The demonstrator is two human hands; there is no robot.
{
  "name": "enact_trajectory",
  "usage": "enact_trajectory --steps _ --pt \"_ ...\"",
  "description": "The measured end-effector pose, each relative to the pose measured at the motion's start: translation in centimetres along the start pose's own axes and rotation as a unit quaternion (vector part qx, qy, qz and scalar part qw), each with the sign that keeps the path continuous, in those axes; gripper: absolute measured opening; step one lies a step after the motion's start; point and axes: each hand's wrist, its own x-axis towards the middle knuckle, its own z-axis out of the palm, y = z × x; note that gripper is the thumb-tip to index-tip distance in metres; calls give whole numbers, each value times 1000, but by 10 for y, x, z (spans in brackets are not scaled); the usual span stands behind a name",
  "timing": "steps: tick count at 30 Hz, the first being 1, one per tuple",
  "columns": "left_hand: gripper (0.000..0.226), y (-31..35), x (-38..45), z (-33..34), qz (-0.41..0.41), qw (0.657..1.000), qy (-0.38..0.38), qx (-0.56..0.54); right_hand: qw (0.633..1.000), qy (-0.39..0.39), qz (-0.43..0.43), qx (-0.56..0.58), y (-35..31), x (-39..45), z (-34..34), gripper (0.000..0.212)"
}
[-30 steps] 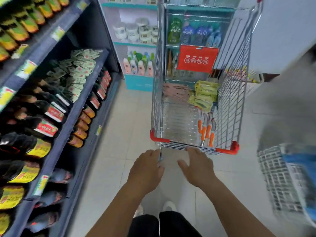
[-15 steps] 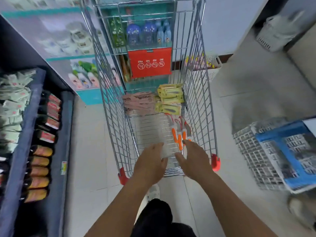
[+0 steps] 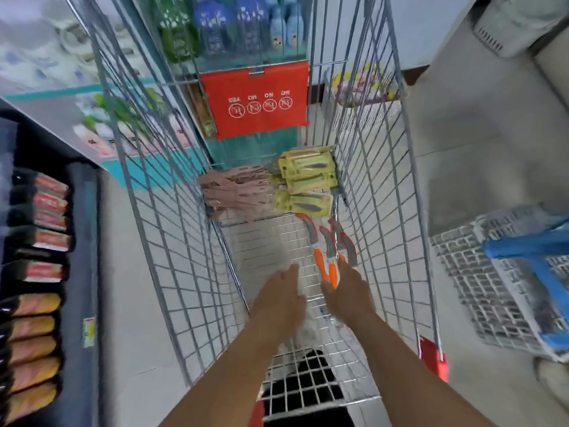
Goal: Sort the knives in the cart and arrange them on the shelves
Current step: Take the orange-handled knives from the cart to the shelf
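Both my arms reach down into a wire shopping cart [image 3: 172, 229]. On its floor lie orange-handled knives [image 3: 329, 251] at the right. Farther in sit yellow-green carded knife packs [image 3: 308, 183] and a pile of pink carded packs [image 3: 237, 192]. My right hand [image 3: 348, 291] is beside the orange handles, its fingertips at their ends; whether it grips one I cannot tell. My left hand [image 3: 280, 300] hovers with relaxed fingers over the bare cart floor, holding nothing.
A dark shelf unit [image 3: 83, 272] with bottles [image 3: 34, 334] runs along the left. A red sign [image 3: 255, 100] hangs on the cart's far end. A white crate with a blue frame [image 3: 505, 278] stands on the floor at the right. Toiletry shelves [image 3: 234, 26] lie ahead.
My view swung right and down over the cart. Both hands left the cart's near rim and went down inside toward the orange-handled knives.
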Motion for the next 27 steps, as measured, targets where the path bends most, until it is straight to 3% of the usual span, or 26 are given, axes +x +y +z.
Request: enact_trajectory --steps 8,14,20,24,27 --pt "67 -27 60 43 -25 999 -35 9 992 -21 104 -68 35 74 50 76" --pt "67 -40 86 61 -26 998 -47 20 991 -10 104 -84 42 90 78 81" --pt "68 -42 106 72 -20 999 -44 10 995 81 63 -7 36 93 90 60" --pt "56 -38 126 81 -12 1000 -6 -1 980 128 128 85 44 101 94 62" --pt "57 -31 139 93 -6 1000 1 26 972 117 165 119 47 101 100 69"
